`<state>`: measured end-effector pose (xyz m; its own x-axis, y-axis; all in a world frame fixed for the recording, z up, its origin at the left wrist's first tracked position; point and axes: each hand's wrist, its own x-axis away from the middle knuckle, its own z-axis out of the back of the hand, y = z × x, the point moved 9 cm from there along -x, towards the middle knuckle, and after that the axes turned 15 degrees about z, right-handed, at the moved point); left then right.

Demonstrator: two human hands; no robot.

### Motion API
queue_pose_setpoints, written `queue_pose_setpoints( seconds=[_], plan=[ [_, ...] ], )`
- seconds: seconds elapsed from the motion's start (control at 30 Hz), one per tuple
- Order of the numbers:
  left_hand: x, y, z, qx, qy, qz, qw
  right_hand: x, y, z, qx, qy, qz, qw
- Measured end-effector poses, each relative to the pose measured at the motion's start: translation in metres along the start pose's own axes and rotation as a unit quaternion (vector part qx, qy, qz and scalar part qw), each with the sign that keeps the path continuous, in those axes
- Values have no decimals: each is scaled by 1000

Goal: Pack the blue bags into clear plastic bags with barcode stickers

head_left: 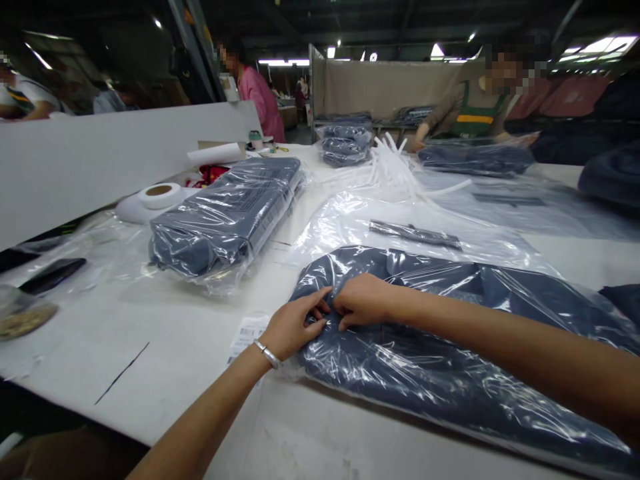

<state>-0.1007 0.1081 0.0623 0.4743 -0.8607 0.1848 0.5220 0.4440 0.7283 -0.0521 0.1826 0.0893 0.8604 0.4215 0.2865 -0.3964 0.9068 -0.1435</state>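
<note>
A clear plastic bag with a folded dark blue-grey fabric item inside lies flat on the white table in front of me. At its left end my left hand, with a silver bangle on the wrist, has its fingers bent and closed on the plastic. Close beside it, my right hand is curled, knuckles up, and grips the plastic on top of the item. The fingertips of both hands are partly hidden. A white printed label sits on the table just left of the bag.
A wrapped blue-grey bundle lies to the left, near a roll of tape. Behind my bag are more clear bags and white strips. Across the table, a co-worker handles another bagged item. Bagged items are stacked behind.
</note>
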Motion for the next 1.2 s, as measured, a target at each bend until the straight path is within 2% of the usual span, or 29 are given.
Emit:
queue_pose_setpoints(
  seconds=[0.17,0.3,0.4,0.47,0.57,0.63,0.67,0.7,0.77,0.83,0.9,0.97,1.03,1.07,1.13,1.2],
  plan=[
    [0,-1,-1,-2,5,-6,1000,-2,16,-3,6,3,-41,999],
    [0,-1,0,-11,10,-9,1000,0,34,-6,-9,40,-69,997],
    [1,-1,0,-18,12,-6,1000,12,39,-2,9,81,-95,992],
    [2,0,0,-23,17,-6,1000,31,37,7,24,127,-125,984],
    [1,1,1,-24,25,-13,999,77,21,19,-11,227,-181,957],
    [-1,1,3,-6,21,-10,1000,111,-4,12,-124,292,-179,931],
    [-2,0,6,18,19,3,1000,126,-20,0,-210,312,-168,911],
    [-3,-1,10,48,19,22,998,139,-38,-17,-313,319,-157,881],
    [-1,1,20,107,28,65,992,162,-76,-67,-514,308,-164,784],
    [10,14,30,132,67,74,986,186,-106,-119,-639,327,-215,663],
    [27,38,37,88,136,28,986,210,-124,-167,-712,372,-281,525],
    [45,64,25,-19,181,-43,982,227,-135,-200,-756,430,-309,385],
    [51,74,-8,-162,159,-97,969,232,-139,-212,-783,483,-278,276],
    [49,71,-26,-222,131,-108,960,232,-139,-211,-791,504,-252,238],
    [41,57,-49,-293,87,-107,946,230,-137,-206,-797,533,-215,188],
    [32,46,-53,-311,76,-96,942,225,-134,-204,-793,553,-212,144]
  ],
)
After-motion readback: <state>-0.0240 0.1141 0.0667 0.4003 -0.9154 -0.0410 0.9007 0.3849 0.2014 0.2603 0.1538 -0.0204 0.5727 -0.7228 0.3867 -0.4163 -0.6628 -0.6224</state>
